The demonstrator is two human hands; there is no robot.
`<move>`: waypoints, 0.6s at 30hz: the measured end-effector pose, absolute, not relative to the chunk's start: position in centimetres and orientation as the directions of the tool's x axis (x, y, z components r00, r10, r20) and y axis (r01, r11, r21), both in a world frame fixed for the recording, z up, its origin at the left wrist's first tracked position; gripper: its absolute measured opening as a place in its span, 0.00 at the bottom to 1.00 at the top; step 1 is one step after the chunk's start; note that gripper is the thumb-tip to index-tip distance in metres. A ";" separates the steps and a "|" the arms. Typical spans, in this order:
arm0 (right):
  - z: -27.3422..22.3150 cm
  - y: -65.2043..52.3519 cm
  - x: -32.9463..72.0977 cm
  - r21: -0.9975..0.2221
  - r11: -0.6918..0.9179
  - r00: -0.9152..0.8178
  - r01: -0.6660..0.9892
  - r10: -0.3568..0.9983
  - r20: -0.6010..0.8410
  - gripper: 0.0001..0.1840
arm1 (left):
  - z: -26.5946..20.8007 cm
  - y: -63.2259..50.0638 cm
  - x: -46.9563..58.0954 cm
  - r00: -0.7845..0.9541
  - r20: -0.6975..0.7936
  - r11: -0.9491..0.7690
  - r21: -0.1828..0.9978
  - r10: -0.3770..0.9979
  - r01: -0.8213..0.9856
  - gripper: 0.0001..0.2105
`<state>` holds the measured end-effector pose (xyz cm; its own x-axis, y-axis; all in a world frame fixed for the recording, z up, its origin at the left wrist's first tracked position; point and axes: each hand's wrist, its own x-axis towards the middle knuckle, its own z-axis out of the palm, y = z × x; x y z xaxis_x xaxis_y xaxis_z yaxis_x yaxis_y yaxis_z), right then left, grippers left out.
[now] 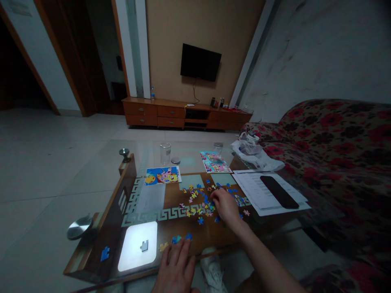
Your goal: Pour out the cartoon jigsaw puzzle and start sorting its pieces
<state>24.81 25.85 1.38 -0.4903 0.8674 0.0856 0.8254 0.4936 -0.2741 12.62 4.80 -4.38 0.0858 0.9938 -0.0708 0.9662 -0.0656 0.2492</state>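
Observation:
Jigsaw puzzle pieces (195, 211), mostly blue, yellow and pink, lie loosely scattered over the glass coffee table (198, 240). My right hand (225, 204) reaches into the right side of this heap, fingers bent down and closed; whatever is between the fingertips is hidden. Near the front edge my left hand (177, 264) rests flat with its fingers stretched out, holding nothing. Just beyond its fingertips are a blue piece (188, 236), a blue-teal piece (176, 239) and a yellow piece (164, 246). One greyish piece (144, 245) sits on a bright white panel (128, 256) to the left.
A lone blue piece (104, 253) lies far left. Behind the heap are two cartoon picture sheets (163, 176) (216, 162), a glass jar (165, 154) and a metal lid (175, 160). Papers (253, 195) with a black phone (279, 192) and a plastic bag (256, 156) are on the right.

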 end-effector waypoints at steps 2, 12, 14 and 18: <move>0.8 26.8 24.9 -0.256 0.504 -0.503 0.825 0.861 0.073 0.12 | -4.3 4.9 12.7 0.099 -0.080 -0.078 0.235 0.992 0.969 0.27; -0.8 27.8 24.7 -0.292 0.564 -0.591 0.773 0.807 -0.005 0.14 | -7.5 4.5 12.6 0.146 0.206 -0.168 0.091 0.968 0.982 0.27; -0.5 27.7 24.7 -0.264 0.560 -0.580 0.785 0.815 0.003 0.14 | -8.0 4.4 12.6 0.153 0.277 -0.177 0.065 0.949 0.982 0.28; -0.6 27.5 24.1 -0.243 0.563 -0.567 0.790 0.822 0.059 0.13 | -8.4 4.3 12.5 0.170 0.401 -0.187 0.002 0.900 0.982 0.30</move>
<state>24.11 27.50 -0.56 -0.5671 0.8216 0.0590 0.7902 0.5628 -0.2427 12.49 4.34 -8.40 0.1703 0.9001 0.4010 0.9824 -0.1866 0.0016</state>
